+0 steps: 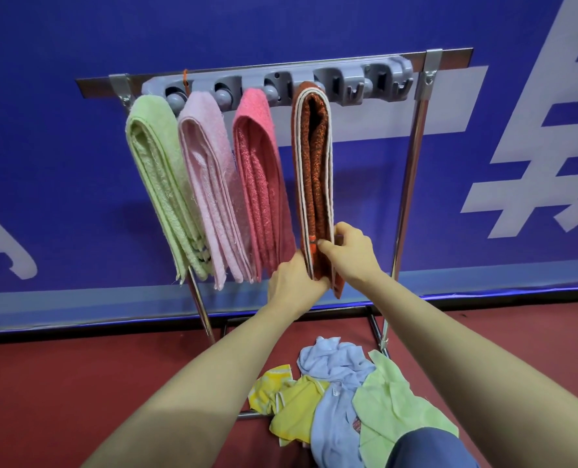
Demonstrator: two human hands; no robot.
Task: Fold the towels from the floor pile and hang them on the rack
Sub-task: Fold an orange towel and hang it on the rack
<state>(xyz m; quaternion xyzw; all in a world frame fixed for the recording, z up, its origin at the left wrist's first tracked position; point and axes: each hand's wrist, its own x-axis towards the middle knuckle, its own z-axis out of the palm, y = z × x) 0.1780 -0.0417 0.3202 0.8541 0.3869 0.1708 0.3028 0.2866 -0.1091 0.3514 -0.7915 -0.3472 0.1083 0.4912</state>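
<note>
Left hand (292, 282) and right hand (350, 253) close their grip on the bottom of a folded rust-orange woven towel (314, 170) hanging on the chrome rack (413, 157). Left of the grip hang three folded terry towels (206, 170); below it, a crumpled floor pile (348, 400) waits unfolded.

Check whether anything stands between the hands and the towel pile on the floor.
Nothing visible does. The left hand and right hand hold the orange towel at its lower end; the pile lies exposed on the floor below them.

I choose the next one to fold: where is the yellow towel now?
In the head view, the yellow towel lies on the floor, just left of the blue towel.
</note>
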